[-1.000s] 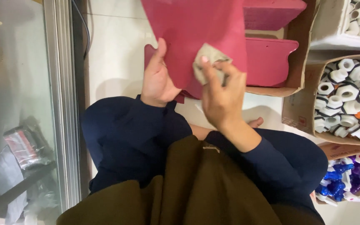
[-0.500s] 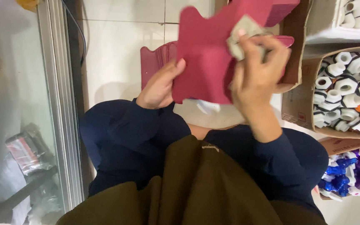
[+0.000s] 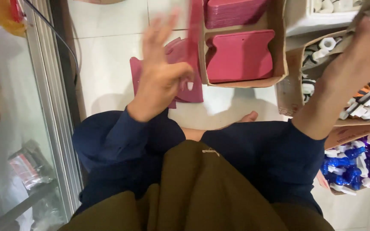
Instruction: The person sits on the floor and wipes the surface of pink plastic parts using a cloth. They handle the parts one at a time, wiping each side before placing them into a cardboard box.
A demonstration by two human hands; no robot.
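Pink card pinched edge-on in left hand; right hand clutches one grey cloth.

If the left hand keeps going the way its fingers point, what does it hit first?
The left hand points up the picture, its thumb pinching a pink card seen edge-on. Straight ahead lies bare white floor tile; the cardboard box of pink cards sits just to its right. Depth is unclear.
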